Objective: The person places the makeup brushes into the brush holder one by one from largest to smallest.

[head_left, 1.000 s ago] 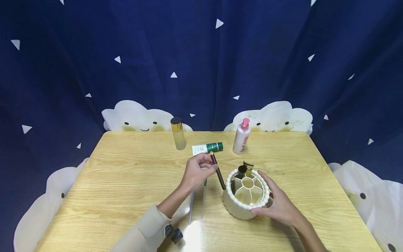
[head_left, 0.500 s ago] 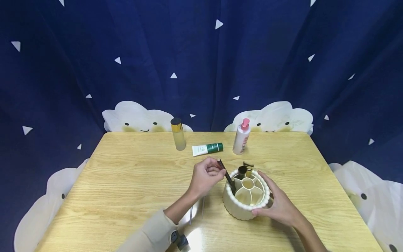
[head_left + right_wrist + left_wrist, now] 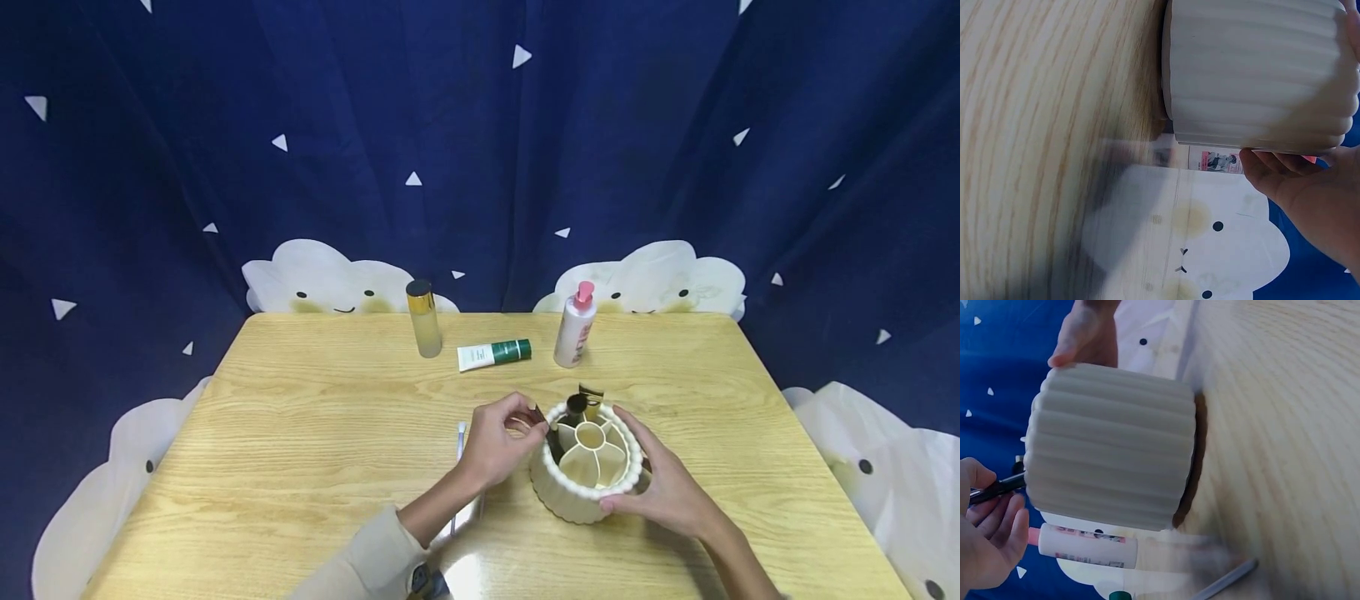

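In the head view, a cream round organizer [image 3: 566, 497] with a beaded rim and divided compartments stands on the table. My left hand [image 3: 498, 437] is at its left rim. Thumb and fingers pinch a slim black makeup brush [image 3: 1011, 483], whose lower end is inside a left compartment. My right hand [image 3: 663, 483] grips the organizer's right side, thumb near the front and fingers around the back. A dark-bristled brush [image 3: 576, 406] and a gold-and-black item [image 3: 591, 392] stand in the rear compartments. The left wrist view shows the organizer's ribbed wall from the side.
A thin pale stick [image 3: 461, 437] lies left of my left hand, partly hidden by the forearm, with another beside it. Behind are a green-and-white tube [image 3: 493, 355], a gold-collared bottle [image 3: 425, 321] and a pink-topped pump bottle [image 3: 575, 329]. A blue curtain [image 3: 480, 125] hangs beyond the table.
My left hand has moved right and slightly down, bringing the black makeup brush from beside the organizer into its left compartment. The right hand and organizer have stayed in place.
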The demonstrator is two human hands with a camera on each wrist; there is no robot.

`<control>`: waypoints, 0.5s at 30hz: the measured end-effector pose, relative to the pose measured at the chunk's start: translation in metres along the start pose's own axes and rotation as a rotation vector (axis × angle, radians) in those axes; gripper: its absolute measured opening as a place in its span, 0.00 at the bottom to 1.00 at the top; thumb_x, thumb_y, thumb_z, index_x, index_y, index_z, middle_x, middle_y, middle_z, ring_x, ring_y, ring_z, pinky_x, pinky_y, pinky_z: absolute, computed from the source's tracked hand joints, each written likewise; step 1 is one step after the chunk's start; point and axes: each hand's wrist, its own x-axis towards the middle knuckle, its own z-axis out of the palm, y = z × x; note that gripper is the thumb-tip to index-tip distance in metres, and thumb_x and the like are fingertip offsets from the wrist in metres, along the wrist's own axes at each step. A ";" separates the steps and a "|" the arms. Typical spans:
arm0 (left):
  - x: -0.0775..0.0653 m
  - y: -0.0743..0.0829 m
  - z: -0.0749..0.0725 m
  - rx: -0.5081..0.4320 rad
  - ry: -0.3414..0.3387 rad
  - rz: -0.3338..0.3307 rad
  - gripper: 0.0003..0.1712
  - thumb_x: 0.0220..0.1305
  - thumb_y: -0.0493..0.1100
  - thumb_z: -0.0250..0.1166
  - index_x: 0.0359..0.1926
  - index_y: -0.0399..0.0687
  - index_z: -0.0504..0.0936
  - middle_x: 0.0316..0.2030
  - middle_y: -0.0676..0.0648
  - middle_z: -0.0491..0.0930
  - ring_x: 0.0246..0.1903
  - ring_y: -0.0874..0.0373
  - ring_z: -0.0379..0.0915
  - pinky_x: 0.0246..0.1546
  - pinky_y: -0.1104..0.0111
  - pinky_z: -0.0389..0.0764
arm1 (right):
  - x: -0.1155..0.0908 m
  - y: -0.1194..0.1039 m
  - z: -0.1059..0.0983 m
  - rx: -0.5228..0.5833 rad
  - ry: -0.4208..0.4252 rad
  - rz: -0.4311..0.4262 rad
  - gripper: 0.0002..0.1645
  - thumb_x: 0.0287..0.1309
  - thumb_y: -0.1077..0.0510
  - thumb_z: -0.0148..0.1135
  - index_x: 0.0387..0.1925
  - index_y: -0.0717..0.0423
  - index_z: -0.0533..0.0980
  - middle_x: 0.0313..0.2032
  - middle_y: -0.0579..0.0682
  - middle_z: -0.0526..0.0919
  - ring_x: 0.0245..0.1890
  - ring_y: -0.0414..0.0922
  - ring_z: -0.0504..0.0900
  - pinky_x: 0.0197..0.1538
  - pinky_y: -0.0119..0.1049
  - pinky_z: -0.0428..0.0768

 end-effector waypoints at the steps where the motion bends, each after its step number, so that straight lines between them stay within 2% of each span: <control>1: -0.001 -0.001 0.001 0.037 0.005 0.033 0.04 0.54 0.33 0.65 0.32 0.38 0.80 0.30 0.43 0.84 0.30 0.58 0.79 0.34 0.71 0.83 | 0.000 0.000 0.000 -0.002 0.000 0.000 0.74 0.26 0.48 0.83 0.73 0.39 0.47 0.69 0.55 0.62 0.63 0.55 0.68 0.57 0.59 0.72; 4: -0.003 -0.004 0.003 0.138 0.026 0.114 0.04 0.53 0.36 0.67 0.31 0.40 0.81 0.28 0.46 0.82 0.28 0.58 0.77 0.30 0.73 0.81 | 0.000 0.000 0.000 -0.008 0.001 0.006 0.74 0.26 0.48 0.83 0.73 0.42 0.47 0.68 0.56 0.62 0.62 0.55 0.68 0.57 0.58 0.73; 6: -0.005 -0.006 0.004 0.178 0.033 0.145 0.05 0.52 0.37 0.69 0.30 0.41 0.81 0.27 0.47 0.81 0.27 0.58 0.75 0.28 0.74 0.79 | 0.000 0.000 0.001 -0.011 0.001 0.010 0.74 0.26 0.48 0.83 0.73 0.44 0.47 0.68 0.56 0.63 0.62 0.55 0.68 0.57 0.58 0.73; 10: -0.007 -0.008 0.007 0.227 0.024 0.174 0.06 0.50 0.37 0.71 0.27 0.41 0.81 0.25 0.48 0.80 0.25 0.58 0.74 0.27 0.77 0.76 | 0.000 0.000 0.000 -0.011 -0.003 0.014 0.74 0.26 0.48 0.83 0.73 0.44 0.47 0.68 0.56 0.63 0.62 0.54 0.69 0.57 0.57 0.73; 15: -0.007 -0.009 0.009 0.258 0.000 0.188 0.08 0.47 0.38 0.73 0.27 0.41 0.82 0.24 0.46 0.80 0.25 0.55 0.74 0.27 0.78 0.74 | -0.001 0.000 0.000 -0.011 -0.005 0.018 0.74 0.26 0.47 0.83 0.73 0.37 0.45 0.69 0.57 0.62 0.62 0.55 0.68 0.57 0.57 0.73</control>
